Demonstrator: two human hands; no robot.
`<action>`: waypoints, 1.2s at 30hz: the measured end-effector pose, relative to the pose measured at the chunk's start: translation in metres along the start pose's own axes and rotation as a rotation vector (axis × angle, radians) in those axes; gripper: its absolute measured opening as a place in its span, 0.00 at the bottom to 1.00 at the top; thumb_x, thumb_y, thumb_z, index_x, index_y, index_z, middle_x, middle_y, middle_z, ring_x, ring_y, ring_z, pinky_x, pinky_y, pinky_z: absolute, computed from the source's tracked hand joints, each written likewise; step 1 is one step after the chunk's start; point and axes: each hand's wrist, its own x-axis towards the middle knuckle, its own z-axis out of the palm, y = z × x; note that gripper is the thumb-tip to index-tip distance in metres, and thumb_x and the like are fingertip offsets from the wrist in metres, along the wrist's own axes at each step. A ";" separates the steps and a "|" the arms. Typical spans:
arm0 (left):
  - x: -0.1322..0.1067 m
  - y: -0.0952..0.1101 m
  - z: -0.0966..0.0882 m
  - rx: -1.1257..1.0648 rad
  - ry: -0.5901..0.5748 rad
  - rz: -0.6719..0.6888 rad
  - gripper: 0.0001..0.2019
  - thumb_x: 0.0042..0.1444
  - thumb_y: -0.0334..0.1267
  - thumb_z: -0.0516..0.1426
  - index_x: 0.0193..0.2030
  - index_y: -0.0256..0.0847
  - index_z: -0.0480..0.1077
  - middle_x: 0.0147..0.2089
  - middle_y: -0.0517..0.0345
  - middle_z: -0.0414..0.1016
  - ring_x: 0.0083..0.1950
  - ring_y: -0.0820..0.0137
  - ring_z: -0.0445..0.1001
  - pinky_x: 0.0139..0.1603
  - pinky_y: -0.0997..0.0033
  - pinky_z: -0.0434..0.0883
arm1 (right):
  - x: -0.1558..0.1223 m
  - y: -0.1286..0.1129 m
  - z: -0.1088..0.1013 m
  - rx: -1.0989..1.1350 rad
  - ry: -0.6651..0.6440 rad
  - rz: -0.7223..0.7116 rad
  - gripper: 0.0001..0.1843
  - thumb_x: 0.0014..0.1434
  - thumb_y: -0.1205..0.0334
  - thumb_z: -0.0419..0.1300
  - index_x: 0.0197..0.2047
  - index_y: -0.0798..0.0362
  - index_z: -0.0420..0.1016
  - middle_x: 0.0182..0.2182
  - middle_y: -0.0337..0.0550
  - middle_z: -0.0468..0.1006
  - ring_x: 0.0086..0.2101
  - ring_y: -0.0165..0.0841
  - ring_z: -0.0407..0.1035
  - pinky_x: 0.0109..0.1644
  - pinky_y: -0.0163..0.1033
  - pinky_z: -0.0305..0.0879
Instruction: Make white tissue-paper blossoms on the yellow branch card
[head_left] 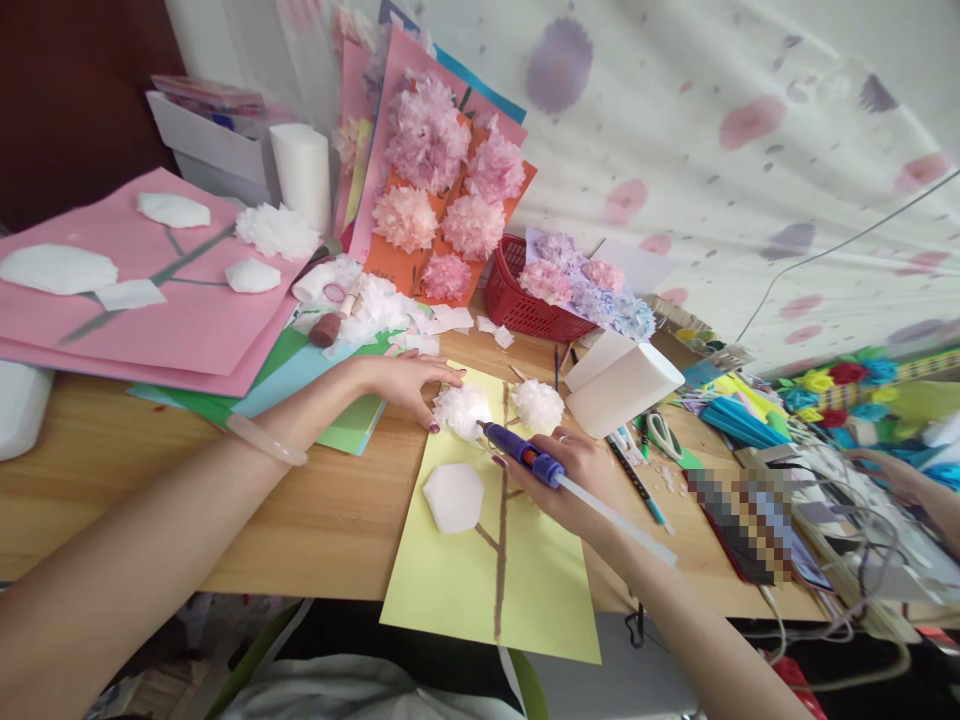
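My right hand is closed around a blue hot glue gun, a long translucent glue stick jutting from its rear. The nozzle points at the lower right edge of a white paper flower. Thumb and forefinger of my left hand pinch that flower from its left side. Beneath both hands lies a yellow sheet with a brown painted stem. To the right of the stem's top sits a second white paper flower. Lower left on the sheet is a flat white paper polygon.
Pink sheets with white paper pieces lie at the left. Finished flower pictures lean behind, beside a red basket. A white roll, scissors, pens and cables crowd the right, where another person's hand shows.
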 end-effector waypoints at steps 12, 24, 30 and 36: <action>-0.002 0.004 -0.003 0.015 -0.030 -0.024 0.45 0.45 0.56 0.60 0.69 0.48 0.51 0.73 0.56 0.44 0.73 0.58 0.38 0.70 0.55 0.39 | -0.004 -0.005 -0.019 0.241 -0.106 0.083 0.23 0.58 0.42 0.55 0.24 0.51 0.73 0.19 0.41 0.70 0.20 0.29 0.62 0.23 0.36 0.53; -0.004 0.003 -0.003 0.099 -0.029 -0.016 0.42 0.49 0.59 0.58 0.69 0.49 0.51 0.73 0.56 0.44 0.73 0.55 0.38 0.70 0.53 0.44 | -0.064 0.056 -0.020 0.589 0.105 0.564 0.25 0.57 0.40 0.54 0.24 0.52 0.74 0.24 0.44 0.79 0.27 0.36 0.73 0.26 0.37 0.65; -0.003 0.001 -0.001 0.147 -0.032 -0.036 0.41 0.50 0.58 0.58 0.69 0.50 0.52 0.73 0.55 0.45 0.73 0.50 0.40 0.68 0.47 0.47 | -0.099 0.096 -0.021 0.490 0.264 0.757 0.28 0.58 0.39 0.53 0.22 0.53 0.75 0.22 0.42 0.76 0.24 0.32 0.69 0.24 0.34 0.62; -0.002 -0.008 0.004 0.117 0.031 -0.018 0.40 0.50 0.57 0.58 0.68 0.47 0.55 0.72 0.55 0.48 0.72 0.53 0.44 0.69 0.51 0.47 | -0.110 0.143 -0.030 0.400 0.351 1.025 0.30 0.53 0.34 0.53 0.27 0.55 0.77 0.27 0.46 0.78 0.22 0.31 0.66 0.21 0.34 0.58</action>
